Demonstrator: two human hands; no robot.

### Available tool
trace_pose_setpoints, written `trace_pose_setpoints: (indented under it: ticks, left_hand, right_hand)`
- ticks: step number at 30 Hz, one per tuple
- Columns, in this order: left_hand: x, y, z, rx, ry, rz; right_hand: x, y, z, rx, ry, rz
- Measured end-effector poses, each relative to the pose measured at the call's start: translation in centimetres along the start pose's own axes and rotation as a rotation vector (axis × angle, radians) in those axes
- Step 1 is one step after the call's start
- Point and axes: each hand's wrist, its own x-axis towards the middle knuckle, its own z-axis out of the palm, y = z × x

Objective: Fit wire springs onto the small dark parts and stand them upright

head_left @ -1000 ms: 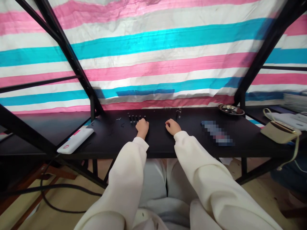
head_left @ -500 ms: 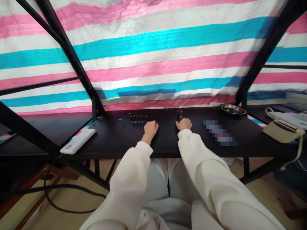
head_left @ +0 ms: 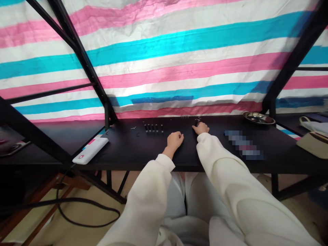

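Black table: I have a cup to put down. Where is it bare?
Bare between the white box and the left hand, in front of the row of small pegs. More crowded from the right hand to the metal dish.

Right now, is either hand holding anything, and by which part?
Left hand: nothing visible, curled on the black table. Right hand: reaches a small dark piece; a grip cannot be told.

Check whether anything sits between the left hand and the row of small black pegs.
Nothing visible does. The left hand rests on the table; the row of small black pegs stands farther back to its left, only bare surface between.
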Motion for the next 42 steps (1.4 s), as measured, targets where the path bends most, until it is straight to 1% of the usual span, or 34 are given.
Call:
trace_pose_setpoints:
  ticks: [5, 9, 12, 15, 18, 20, 23, 25, 29, 32, 37, 42]
  left_hand:
    - [0.0, -0.2, 0.1, -0.062, 0.017, 0.004]
    - [0.0, -0.3, 0.2, -0.085, 0.027, 0.01]
    - [0.0, -0.3, 0.0, -0.099, 0.033, 0.006]
    - [0.0, -0.2, -0.3, -0.153, 0.04, 0.019]
    - [-0.1, -0.1, -0.6, -0.248, 0.04, 0.057]
    - [-0.1, -0.1, -0.7, -0.284, 0.022, 0.085]
    - [-0.1, -0.1, -0.7, -0.303, 0.006, 0.117]
    - [0.0, -0.2, -0.6, -0.315, 0.028, 0.119]
    - [0.1, -0.5, -0.2, -0.359, 0.094, 0.105]
    - [0.1, -0.6, -0.1, -0.377, 0.089, 0.085]
    - [0.1, -0.8, -0.1, -0.369, 0.079, 0.012]
    - [0.3, -1.2, 0.0, -0.379, 0.097, -0.002]
  right_hand:
    - [0.1, -0.2, 0.1, 0.001, -0.017, -0.036]
    - [-0.4, -0.3, -0.1, -0.004, -0.045, -0.083]
    - [-1.6, -0.7, -0.4, -0.011, -0.059, -0.118]
    - [-3.7, -1.6, -0.6, 0.0, -0.103, -0.171]
    - [-6.1, -2.6, -0.5, 0.042, -0.161, -0.314]
    - [-7.4, -3.0, -0.3, 0.065, -0.158, -0.424]
    - [-8.2, -3.1, -0.1, 0.072, -0.166, -0.557]
    - [-8.2, -3.0, 0.0, 0.075, -0.177, -0.6]
    - [-7.9, -2.7, 0.0, 0.076, -0.175, -0.631]
    - [-7.8, -2.6, -0.1, 0.079, -0.171, -0.632]
    - [-7.8, -2.4, -0.2, 0.143, -0.175, -0.626]
    - [-7.8, -2.4, -0.2, 0.206, -0.199, -0.607]
